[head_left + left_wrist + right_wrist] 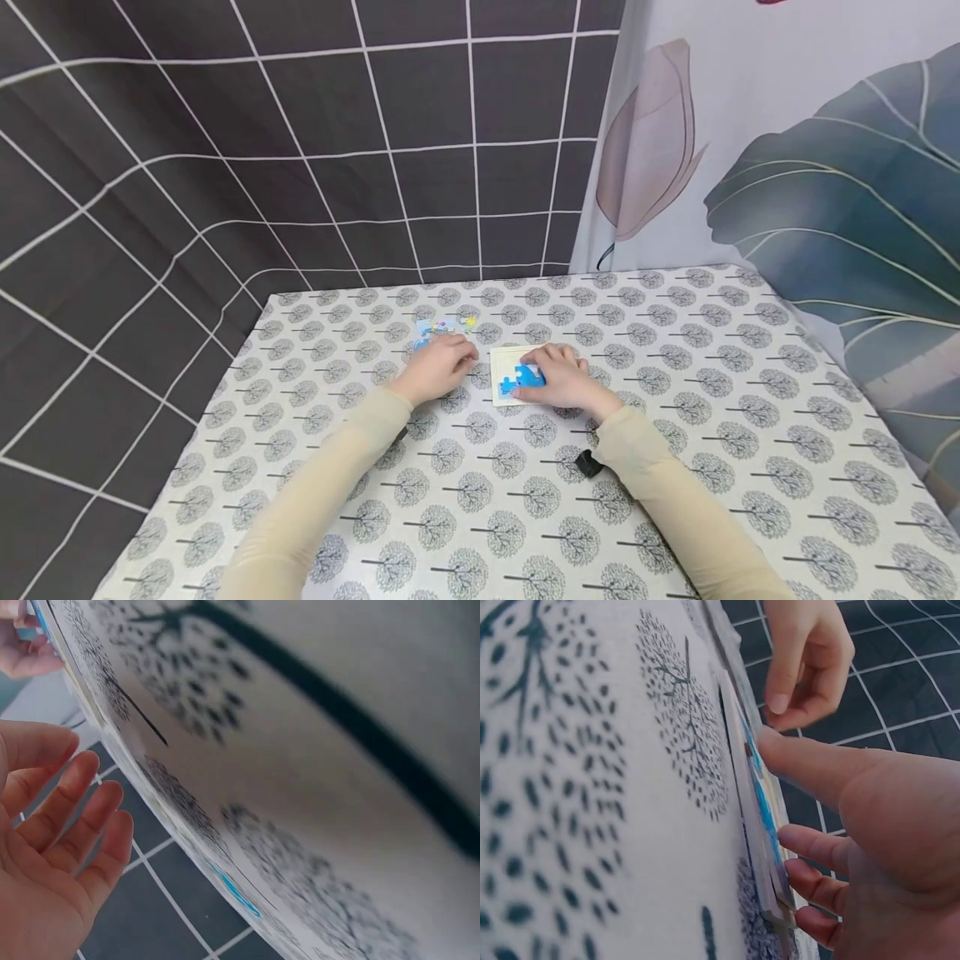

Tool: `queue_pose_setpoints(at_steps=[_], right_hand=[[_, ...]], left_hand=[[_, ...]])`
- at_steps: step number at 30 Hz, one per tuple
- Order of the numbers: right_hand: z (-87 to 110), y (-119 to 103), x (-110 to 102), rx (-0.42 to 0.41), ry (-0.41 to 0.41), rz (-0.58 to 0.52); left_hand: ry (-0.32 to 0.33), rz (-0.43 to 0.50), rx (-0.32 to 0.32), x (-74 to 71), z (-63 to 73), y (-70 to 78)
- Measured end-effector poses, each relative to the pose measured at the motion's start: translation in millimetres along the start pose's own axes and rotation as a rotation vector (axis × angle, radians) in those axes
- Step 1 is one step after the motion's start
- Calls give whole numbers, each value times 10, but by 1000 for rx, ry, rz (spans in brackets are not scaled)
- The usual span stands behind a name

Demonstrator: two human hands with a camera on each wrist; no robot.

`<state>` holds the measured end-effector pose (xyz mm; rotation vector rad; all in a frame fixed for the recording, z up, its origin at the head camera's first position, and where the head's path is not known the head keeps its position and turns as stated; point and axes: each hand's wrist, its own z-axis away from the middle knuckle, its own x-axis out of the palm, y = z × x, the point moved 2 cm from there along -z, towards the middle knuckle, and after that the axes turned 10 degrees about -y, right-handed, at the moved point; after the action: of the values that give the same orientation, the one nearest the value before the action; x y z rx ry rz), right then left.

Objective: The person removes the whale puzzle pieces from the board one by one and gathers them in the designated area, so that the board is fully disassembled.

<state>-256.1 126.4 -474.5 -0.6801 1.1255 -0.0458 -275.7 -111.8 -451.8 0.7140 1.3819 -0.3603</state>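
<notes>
- Head view: your left hand (441,367) is relaxed above the patterned tablecloth (536,546), its fingers loosely bent, just to the left of a cream puzzle tray (504,364).
- Your right hand (561,379) reaches over the tray's right side, its fingers spread and touching the blue puzzle pieces (528,375) inside; these fill part of the tray's lower area.
- Loose puzzle pieces (425,327) lie on the cloth just beyond your left hand, partly hidden by it, with a yellow patch near their right end.
- A black object (588,463) sits beside your right sleeve (637,454); a dark gridded curtain (300,108) hangs behind the table.
- Left wrist view: your left palm faces the camera, fingers gently bent and apart; your right hand shows at the upper left corner.
- Right wrist view: your right thumb and fingers extend loosely along the tray, seen nearly edge-on, with your left hand just beyond.
</notes>
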Motion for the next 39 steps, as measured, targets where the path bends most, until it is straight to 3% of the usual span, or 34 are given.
queue_pose_setpoints(at_steps=[14, 21, 31, 39], right_hand=[[-8, -8, -38, 39, -8, -58], [-11, -12, -34, 68, 13, -74], [-35, -4, 1, 102, 47, -85], [-33, 1, -5, 107, 58, -63]], left_hand=[[-86, 33, 133, 107, -163, 194], [-104, 54, 82, 105, -258, 233], [-209, 60, 107, 164, -500, 259], [-254, 116, 121, 176, -566, 216]])
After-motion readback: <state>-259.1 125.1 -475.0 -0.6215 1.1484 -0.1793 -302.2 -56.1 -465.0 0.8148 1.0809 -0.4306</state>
